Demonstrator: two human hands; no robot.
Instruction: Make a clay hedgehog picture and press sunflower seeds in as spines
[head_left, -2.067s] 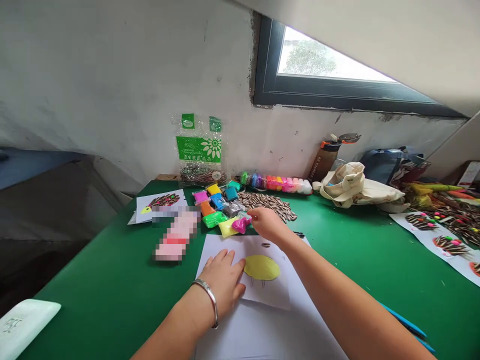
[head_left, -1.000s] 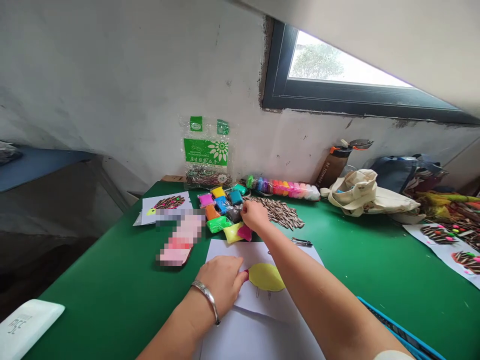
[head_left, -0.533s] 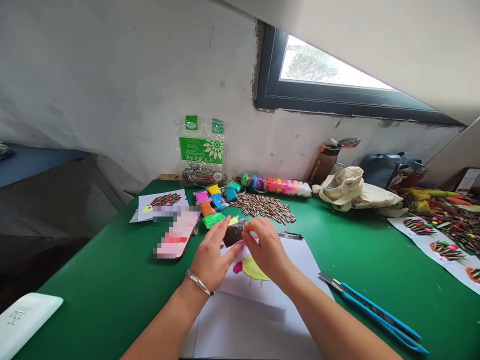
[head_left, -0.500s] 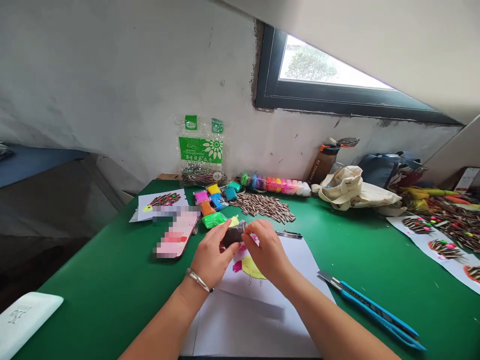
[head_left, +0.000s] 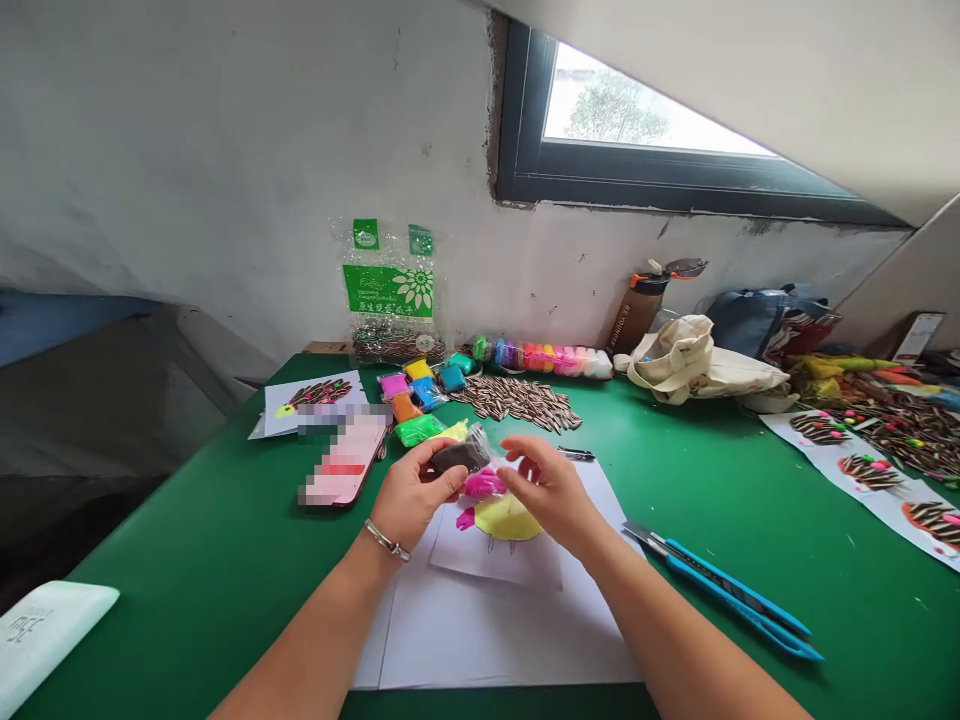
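Observation:
My left hand (head_left: 412,495) pinches a small dark brown clay packet (head_left: 460,456) above the white paper (head_left: 487,620). My right hand (head_left: 551,490) is beside it with fingers loosely curled near the packet's right end; I cannot see whether it grips the wrapper. Under my hands lies a smaller sheet bearing a flat yellow clay oval (head_left: 507,520) with a pink bit at its left. A pink clay packet (head_left: 484,484) rests just below the brown one. More coloured clay packets (head_left: 416,395) lie behind, next to a heap of striped sunflower seeds (head_left: 517,400).
A pixelated phone (head_left: 341,465) lies to the left. Blue utility knives (head_left: 720,590) lie on the green table (head_left: 750,500) at right. A seed bag (head_left: 390,295), a clay row (head_left: 547,358), a bottle (head_left: 637,305) and a cloth bag (head_left: 697,365) stand along the wall. Finished seed pictures (head_left: 862,465) lie far right.
My right hand picked the brown packet from the pile and brought it over the paper. My left hand left the sheet and took hold of the packet. My right fingers have since loosened.

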